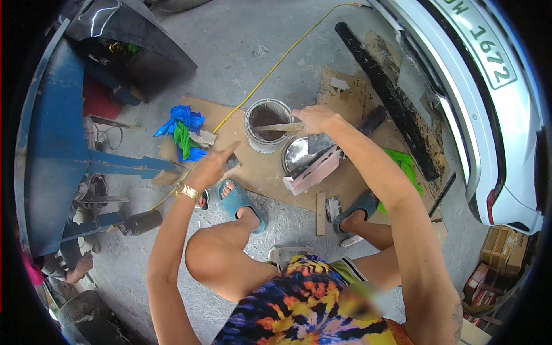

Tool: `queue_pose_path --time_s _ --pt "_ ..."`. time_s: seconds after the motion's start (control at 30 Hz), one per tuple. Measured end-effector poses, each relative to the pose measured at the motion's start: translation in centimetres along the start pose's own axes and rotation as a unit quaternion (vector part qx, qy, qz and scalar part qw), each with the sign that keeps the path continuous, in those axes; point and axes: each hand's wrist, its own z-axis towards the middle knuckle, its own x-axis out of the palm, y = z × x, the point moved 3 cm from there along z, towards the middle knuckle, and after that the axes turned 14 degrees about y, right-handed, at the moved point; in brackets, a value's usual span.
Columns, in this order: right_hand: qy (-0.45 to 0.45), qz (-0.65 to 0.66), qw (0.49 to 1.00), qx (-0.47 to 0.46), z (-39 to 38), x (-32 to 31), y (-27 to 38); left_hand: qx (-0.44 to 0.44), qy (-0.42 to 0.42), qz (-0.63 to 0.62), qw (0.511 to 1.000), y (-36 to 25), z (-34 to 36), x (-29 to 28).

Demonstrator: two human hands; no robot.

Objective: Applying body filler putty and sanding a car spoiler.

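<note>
My right hand point(315, 119) is closed around one end of a flat wooden stick point(279, 127). The stick's other end reaches into a round white bucket point(264, 148) with brownish-grey material inside. Left of the bucket, my left hand point(208, 170) hangs over the cardboard with its fingers curled. A small dark grey piece shows at its fingertips, too unclear to name. Beside the bucket lies a shiny round metal lid point(295, 152), partly covered by a pale pink piece point(315, 174) and a grey flat blade under my right forearm.
Crumpled blue and green plastic point(183, 131) lies on the cardboard sheet point(253, 172). A yellow hose point(276, 60) crosses the floor. A long black strip point(385, 98) lies near a white car's bumper point(500, 161). A blue metal frame point(54, 155) stands at left, with another person's hand point(80, 266) below it.
</note>
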Motion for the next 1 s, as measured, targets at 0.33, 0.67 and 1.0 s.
queue_pose_path --time_s 0.33,0.67,1.0 --pt "-0.052 0.096 0.989 -0.103 4.9 -3.7 1.7 -0.005 0.065 0.085 0.994 2.5 4.3 8.3" --pt "-0.014 -0.020 0.990 -0.137 5.1 -2.3 1.9 -0.024 0.027 0.093 0.995 1.6 5.5 8.9" --pt "-0.039 -0.009 0.993 -0.109 4.7 -3.1 3.6 -0.076 0.059 0.095 0.991 2.2 5.3 9.6"
